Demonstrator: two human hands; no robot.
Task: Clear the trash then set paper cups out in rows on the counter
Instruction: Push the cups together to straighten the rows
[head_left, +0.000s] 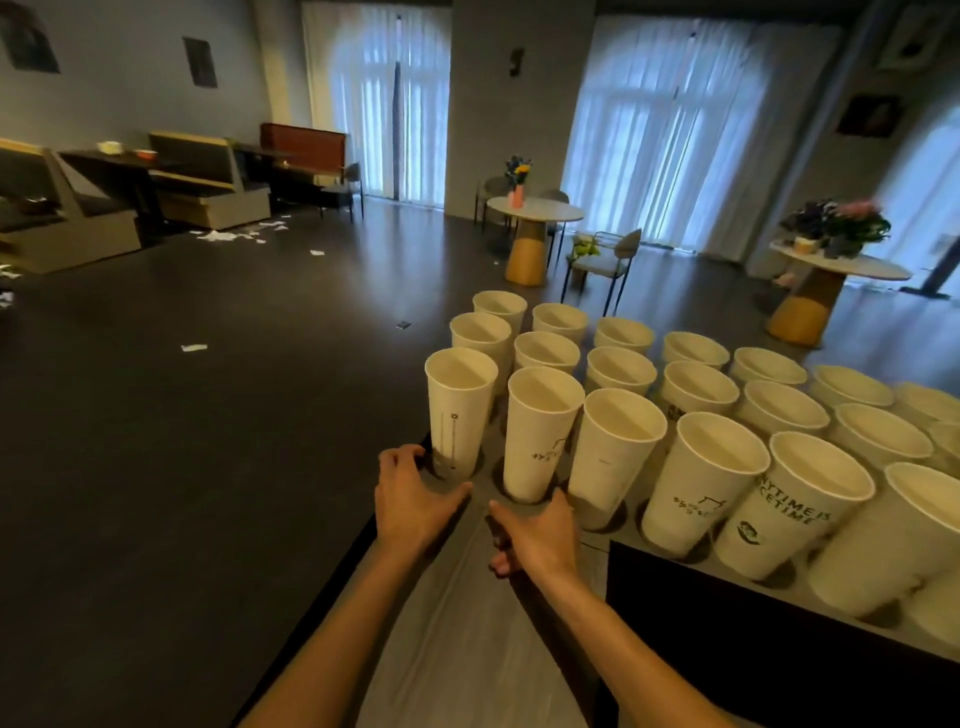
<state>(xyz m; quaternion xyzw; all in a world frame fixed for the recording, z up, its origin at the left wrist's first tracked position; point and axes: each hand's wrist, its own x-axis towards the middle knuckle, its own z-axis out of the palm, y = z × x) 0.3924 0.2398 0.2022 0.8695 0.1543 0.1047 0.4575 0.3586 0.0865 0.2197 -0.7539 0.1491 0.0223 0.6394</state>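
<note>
1. The left hand (413, 493) curls loosely around the base of the near-left paper cup (458, 410), fingers beside it.
2. The right hand (530, 535) rests on the counter (467, 597), holding nothing.
3. Rows of paper cups (701, 395) stand upright, stretching right.

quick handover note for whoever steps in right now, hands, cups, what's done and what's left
Left hand: open, fingers around the base of the corner cup at the counter's near-left end; no firm grip visible.
Right hand: at the base of the second cup, fingers curled; grip cannot be told.
Paper cups: upright in three rows on the counter, running off the right edge of view.
Done: the rows are laid out.
Left: paper scraps lie on the floor by the booth seats, so the trash is not fully cleared. Row ends to the right are out of view; check them.
</note>
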